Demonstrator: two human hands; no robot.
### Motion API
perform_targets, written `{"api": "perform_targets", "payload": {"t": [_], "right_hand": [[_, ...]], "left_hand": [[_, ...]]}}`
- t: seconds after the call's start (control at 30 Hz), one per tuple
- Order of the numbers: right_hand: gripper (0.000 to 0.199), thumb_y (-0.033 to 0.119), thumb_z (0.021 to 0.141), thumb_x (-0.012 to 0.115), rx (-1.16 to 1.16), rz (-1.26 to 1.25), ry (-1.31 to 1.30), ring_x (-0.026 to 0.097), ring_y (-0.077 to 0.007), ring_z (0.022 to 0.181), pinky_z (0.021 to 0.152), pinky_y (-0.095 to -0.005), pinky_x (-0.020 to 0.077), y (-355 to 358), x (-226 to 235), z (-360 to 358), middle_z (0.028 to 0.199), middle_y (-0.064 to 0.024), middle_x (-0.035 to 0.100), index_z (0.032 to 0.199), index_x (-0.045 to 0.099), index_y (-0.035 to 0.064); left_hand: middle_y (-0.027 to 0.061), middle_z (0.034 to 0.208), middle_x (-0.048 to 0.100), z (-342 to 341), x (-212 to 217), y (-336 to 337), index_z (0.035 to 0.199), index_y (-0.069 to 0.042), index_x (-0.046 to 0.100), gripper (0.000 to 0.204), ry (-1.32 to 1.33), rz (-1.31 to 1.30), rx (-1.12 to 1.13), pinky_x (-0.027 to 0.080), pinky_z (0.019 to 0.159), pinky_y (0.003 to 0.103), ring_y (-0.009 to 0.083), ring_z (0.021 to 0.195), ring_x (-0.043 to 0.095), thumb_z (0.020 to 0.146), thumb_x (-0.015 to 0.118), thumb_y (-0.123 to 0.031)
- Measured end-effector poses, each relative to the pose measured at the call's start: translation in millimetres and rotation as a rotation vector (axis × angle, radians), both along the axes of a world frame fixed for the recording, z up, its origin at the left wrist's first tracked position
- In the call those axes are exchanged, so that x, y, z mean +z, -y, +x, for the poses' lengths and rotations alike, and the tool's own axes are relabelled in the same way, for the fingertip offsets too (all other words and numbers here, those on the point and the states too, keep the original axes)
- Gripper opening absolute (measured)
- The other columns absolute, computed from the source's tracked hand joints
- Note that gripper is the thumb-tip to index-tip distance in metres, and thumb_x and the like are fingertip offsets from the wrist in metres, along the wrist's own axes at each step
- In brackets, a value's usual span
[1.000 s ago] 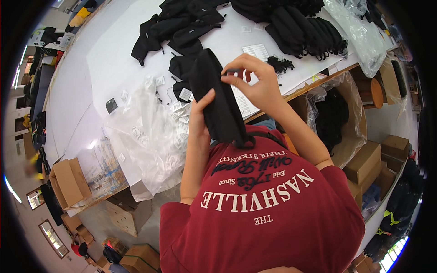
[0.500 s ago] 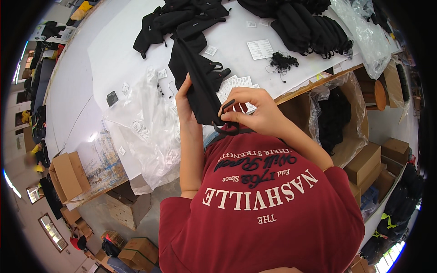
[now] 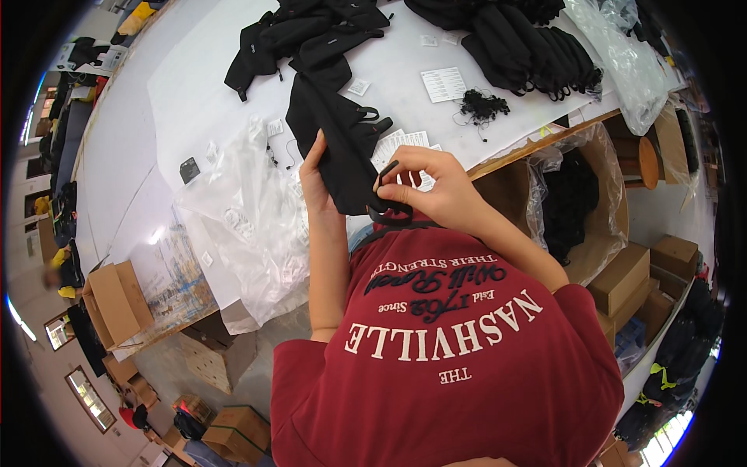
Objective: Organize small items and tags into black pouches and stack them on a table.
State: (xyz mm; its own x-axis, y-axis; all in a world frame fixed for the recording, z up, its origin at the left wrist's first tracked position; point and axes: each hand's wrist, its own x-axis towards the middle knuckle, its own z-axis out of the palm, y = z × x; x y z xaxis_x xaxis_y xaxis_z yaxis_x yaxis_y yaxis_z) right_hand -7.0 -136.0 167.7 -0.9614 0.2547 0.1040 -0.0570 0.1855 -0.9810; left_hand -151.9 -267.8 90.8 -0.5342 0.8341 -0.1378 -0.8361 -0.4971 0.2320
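Note:
In my left hand (image 3: 317,183) is a long black fabric pouch (image 3: 342,175), gripped along its left side near the lower end. My right hand (image 3: 432,179) is closed in a pinch on a narrow black strap (image 3: 384,175) at the pouch's lower right corner. A black loop (image 3: 393,218) hangs at that end, against my red shirt. Beyond my hands lies a heap of black pouches (image 3: 319,47) on the white table. White printed cards (image 3: 401,144) lie partly hidden behind my right hand.
Crumpled clear plastic bags (image 3: 257,226) lie left of my forearm. Further right are a row of black pouches (image 3: 533,58) and a tangle of black cords (image 3: 482,105). An open carton (image 3: 117,303) stands at the left table edge, and cardboard boxes (image 3: 622,284) are stacked at right.
The pouch has tilted slightly between my hands, showing more of its flat face. The strap in my right fingers has shifted and stands more upright. Both hands keep their hold.

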Motion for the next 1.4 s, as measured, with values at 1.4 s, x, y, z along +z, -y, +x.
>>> {"api": "perform_targets", "payload": {"t": [1.4], "right_hand": [[0.033, 0.020, 0.080, 0.060, -1.245, 1.143, -0.060, 0.060, -0.0299, 0.085, 0.078, -0.0370, 0.0472, -361, -65, 20, 0.098, -0.0131, 0.059, 0.113, 0.063, 0.0169]], "left_hand": [[0.0177, 0.105, 0.049, 32, -111, 52, 0.113, -0.002, 0.048, 0.063, -1.677, -1.691, 0.076, 0.038, 0.086, 0.042, 0.0351, 0.100, 0.047, 0.062, 0.078, -0.024]]}}
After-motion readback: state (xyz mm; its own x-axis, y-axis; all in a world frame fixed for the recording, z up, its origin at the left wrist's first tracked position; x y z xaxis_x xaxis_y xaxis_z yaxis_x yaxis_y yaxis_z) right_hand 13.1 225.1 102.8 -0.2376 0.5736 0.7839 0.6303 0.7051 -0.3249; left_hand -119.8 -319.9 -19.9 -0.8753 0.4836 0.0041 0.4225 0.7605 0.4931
